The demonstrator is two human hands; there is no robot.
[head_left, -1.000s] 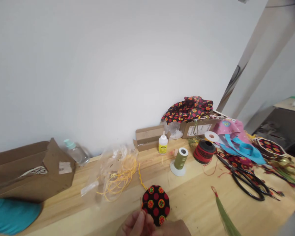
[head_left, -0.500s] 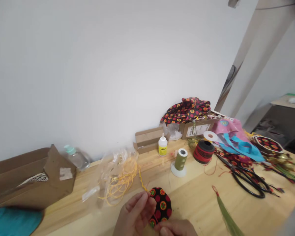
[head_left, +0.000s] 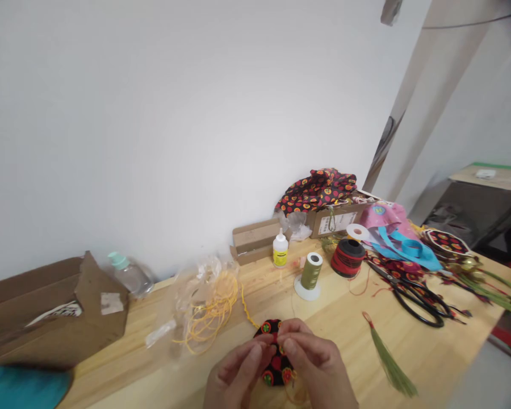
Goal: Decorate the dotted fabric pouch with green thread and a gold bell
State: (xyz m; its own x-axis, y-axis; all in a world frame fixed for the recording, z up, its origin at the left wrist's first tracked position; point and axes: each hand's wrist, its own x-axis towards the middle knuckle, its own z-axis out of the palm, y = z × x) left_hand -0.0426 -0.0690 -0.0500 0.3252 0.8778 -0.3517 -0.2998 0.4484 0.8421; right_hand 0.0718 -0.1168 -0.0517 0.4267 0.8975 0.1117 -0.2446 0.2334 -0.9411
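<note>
Close together at the bottom centre are my left hand (head_left: 242, 369) and my right hand (head_left: 317, 360), thumbs and forefingers pinched. A thin red cord appears to be between the fingertips, mostly hidden by them. Directly behind and beneath the fingers is a rounded piece of black fabric (head_left: 269, 377) with red dots and flower motifs. From its top left a twisted yellow cord (head_left: 244, 309) runs toward a plastic bag. A fine yellowish loop of thread (head_left: 296, 391) shows below my right hand.
Left are a cardboard box (head_left: 106, 329), pump bottle (head_left: 130, 275) and bag of yellow cord (head_left: 210, 309). Behind stand a glue bottle (head_left: 280, 251) and green thread spool (head_left: 311, 272). Rightward are a red cord spool (head_left: 348, 258), black scissors (head_left: 417, 298) and green tassel (head_left: 387, 355).
My right hand has risen from the lower edge to meet my left fingertips over the fabric, which is now more covered. The view has shifted slightly to the right.
</note>
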